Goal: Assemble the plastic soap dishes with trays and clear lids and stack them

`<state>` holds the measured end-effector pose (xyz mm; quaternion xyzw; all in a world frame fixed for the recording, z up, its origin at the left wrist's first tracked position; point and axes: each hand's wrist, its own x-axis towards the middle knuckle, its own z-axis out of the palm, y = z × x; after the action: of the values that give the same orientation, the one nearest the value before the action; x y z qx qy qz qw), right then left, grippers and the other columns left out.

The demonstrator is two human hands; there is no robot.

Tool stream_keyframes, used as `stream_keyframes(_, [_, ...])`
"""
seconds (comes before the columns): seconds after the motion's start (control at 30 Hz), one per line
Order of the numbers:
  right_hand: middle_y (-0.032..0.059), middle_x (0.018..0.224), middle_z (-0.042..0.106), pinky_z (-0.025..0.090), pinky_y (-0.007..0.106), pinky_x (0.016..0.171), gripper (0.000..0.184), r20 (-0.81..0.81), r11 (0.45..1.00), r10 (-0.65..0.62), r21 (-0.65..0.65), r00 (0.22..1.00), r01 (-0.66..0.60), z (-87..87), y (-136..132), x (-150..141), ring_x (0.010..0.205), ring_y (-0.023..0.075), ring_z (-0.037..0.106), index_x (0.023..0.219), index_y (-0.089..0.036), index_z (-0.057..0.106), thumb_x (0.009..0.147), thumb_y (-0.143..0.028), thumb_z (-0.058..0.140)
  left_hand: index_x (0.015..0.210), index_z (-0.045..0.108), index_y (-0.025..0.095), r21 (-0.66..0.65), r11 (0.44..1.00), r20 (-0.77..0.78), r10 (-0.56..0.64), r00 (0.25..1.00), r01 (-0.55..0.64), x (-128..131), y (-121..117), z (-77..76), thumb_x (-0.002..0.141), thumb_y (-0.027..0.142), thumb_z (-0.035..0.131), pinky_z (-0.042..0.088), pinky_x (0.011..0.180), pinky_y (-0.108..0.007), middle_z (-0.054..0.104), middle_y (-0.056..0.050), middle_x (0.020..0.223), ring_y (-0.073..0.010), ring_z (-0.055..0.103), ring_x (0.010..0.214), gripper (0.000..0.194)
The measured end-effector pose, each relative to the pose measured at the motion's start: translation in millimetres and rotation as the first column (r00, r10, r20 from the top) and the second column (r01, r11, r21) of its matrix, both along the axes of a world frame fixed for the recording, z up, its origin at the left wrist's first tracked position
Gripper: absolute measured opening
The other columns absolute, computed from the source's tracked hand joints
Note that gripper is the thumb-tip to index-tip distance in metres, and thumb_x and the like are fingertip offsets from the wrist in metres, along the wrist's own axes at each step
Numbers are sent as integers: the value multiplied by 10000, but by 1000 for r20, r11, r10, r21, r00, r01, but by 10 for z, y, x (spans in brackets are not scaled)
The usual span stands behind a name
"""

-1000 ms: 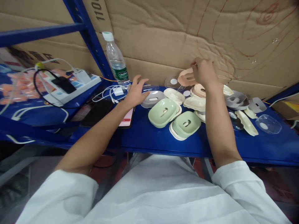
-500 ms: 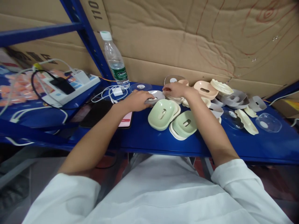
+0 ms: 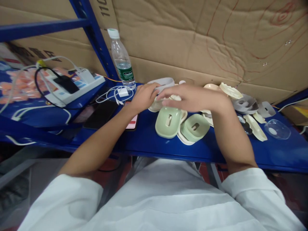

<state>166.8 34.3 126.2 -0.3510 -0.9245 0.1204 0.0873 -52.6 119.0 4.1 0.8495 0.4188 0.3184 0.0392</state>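
My left hand [image 3: 146, 96] grips the near-left edge of a grey oval plastic dish [image 3: 166, 82], thumb toward the right. My right hand [image 3: 185, 96] hovers over the parts just right of it, fingers stretched out, blurred by motion and holding nothing I can see. Below the hands sits a light green dish [image 3: 166, 128] with a slot in its middle. Beside it, a smaller green slotted piece [image 3: 195, 126] rests on a cream base [image 3: 185, 140]. Cream pieces behind are partly covered by my right hand.
At the right lie grey pieces [image 3: 245, 104], a long cream piece [image 3: 255, 128] and a clear cover [image 3: 276, 130]. A water bottle [image 3: 123, 64] stands at the back. Leftward are a phone [image 3: 132, 123], a white charger [image 3: 122, 92], a power strip [image 3: 90, 84] and orange packets [image 3: 21, 86].
The grey dish has been raised and tilted at my left hand. My right hand has drawn back toward me, and its fingers have straightened. The view has shifted slightly.
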Motion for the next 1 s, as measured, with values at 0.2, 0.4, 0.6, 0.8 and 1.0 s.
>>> stream_keyframes(0.2, [195, 1655, 512, 289, 633, 1275, 575, 155, 953, 160, 234, 975, -194, -670, -699, -108, 1557, 379, 443, 1484, -189, 648, 1012, -510, 708, 1343, 697, 201, -40, 985, -51, -173, 984, 171, -11, 50, -105, 1018, 273, 466, 490, 1162, -483, 726, -116, 1397, -306, 665, 1308, 405])
stream_keyframes(0.4, [98, 1657, 536, 270, 594, 1282, 470, 244, 904, -1, 414, 970, -103, -937, -800, 457, 1560, 290, 453, 1462, -278, 658, 1040, -115, 530, 1387, 683, 197, -43, 970, -76, -241, 968, 238, 4, 16, -125, 1048, 322, 427, 443, 1228, -490, 663, -136, 1456, -297, 592, 1401, 443])
stream_keyframes(0.6, [158, 1527, 648, 392, 570, 1156, 409, 28, 747, -421, 578, 907, 329, -1059, -520, 892, 1417, 355, 581, 1342, -210, 745, 1012, -141, 515, 1413, 660, 210, -43, 967, -70, -255, 964, 253, 37, -119, 0, 1109, 389, 333, 412, 1236, -506, 619, -148, 1493, -295, 545, 1439, 481])
stream_keyframes(0.8, [165, 1481, 678, 444, 565, 1098, 389, -200, 661, -520, 522, 831, 539, -1148, -469, 1076, 1351, 365, 612, 1281, -204, 766, 1099, -352, 456, 1487, 616, 269, -90, 906, -45, -418, 907, 413, 114, -392, 141, 1064, 604, 531, 354, 1267, -520, 594, -123, 1540, -315, 511, 1467, 546])
stream_keyframes(1.0, [108, 1308, 774, 465, 468, 1088, 379, -260, 816, -227, 475, 939, 329, -1055, -717, 891, 1246, 276, 684, 1263, -227, 768, 1124, -404, 463, 1505, 624, 297, -114, 877, -136, -479, 867, 466, 263, -580, 42, 919, 665, 755, 319, 1268, -566, 560, -136, 1578, -375, 479, 1499, 704])
